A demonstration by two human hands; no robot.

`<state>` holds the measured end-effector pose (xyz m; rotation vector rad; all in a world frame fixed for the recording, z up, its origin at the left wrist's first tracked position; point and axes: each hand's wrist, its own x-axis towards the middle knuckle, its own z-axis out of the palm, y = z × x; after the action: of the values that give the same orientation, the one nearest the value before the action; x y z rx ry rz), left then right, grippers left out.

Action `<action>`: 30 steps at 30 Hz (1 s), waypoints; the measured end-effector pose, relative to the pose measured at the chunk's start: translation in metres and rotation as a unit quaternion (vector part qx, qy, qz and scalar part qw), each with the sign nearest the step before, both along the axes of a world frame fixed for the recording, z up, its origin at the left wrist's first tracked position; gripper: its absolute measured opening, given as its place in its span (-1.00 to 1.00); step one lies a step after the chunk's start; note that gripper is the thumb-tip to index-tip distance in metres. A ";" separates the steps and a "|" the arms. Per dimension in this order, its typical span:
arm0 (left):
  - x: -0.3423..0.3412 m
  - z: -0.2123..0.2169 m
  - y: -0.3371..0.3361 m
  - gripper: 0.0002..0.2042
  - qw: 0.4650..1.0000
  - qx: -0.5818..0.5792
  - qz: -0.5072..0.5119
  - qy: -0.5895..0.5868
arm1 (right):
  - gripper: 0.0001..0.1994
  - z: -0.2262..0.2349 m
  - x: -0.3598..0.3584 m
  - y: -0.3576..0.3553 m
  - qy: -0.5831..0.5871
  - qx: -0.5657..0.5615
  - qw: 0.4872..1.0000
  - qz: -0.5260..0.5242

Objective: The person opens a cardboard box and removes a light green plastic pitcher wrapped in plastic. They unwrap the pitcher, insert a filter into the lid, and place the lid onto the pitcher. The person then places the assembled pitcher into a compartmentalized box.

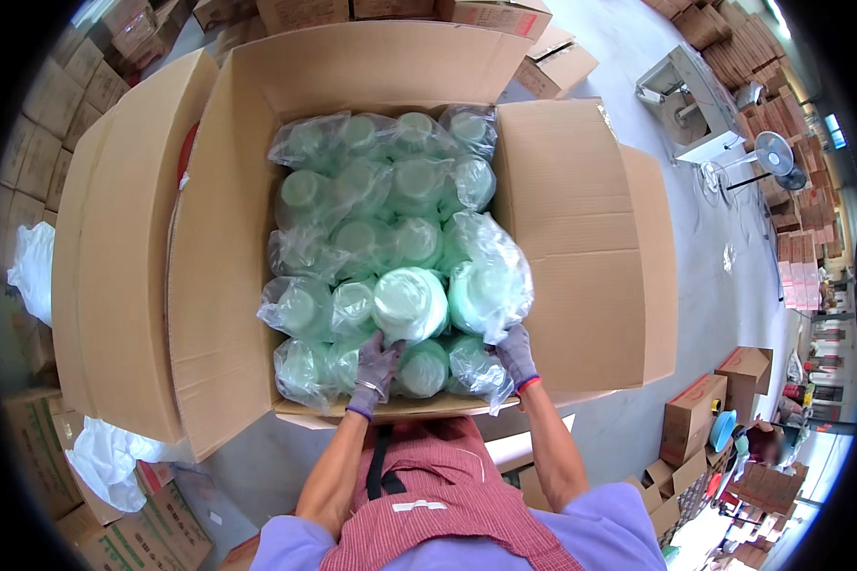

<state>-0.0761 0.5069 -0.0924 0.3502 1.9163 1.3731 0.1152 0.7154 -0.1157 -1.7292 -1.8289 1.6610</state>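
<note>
Gloves on both hands: left hand (375, 369) curls its fingers around a bagged stack of pale green bowls (409, 305), right hand (516, 356) pinches its plastic wrap, at six o'clock in the open carton (229, 285).

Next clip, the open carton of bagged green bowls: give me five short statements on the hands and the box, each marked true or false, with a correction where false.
1. Both hands wear grey gloves. True: left hand and right hand.
2. The cardboard box is taped shut. False: its flaps are folded open.
3. The box holds bagged stacks of pale green bowls. True.
4. The left hand is at the upturned bowl stack near the front. True.
5. The right hand rests on the floor. False: it grips a plastic bag inside the box.
</note>
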 end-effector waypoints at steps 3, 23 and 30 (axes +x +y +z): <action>-0.011 0.045 -0.013 -0.69 0.997 0.076 0.022 0.022 | -0.81 0.021 -0.029 0.005 -0.082 -0.077 0.993 -0.034; -0.009 0.264 -0.006 -0.50 0.682 0.501 -0.244 -0.473 | -0.57 0.180 0.029 -0.287 0.155 0.061 0.936 -0.309; 0.094 0.354 -0.021 -0.50 0.527 0.485 -0.439 -0.542 | -0.59 0.115 0.070 -0.489 0.277 -0.022 0.779 -0.563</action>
<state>0.0176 0.4861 0.2618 0.6279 -0.2750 1.2055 0.1850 0.2268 -0.0008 -1.5281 -0.2884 1.3564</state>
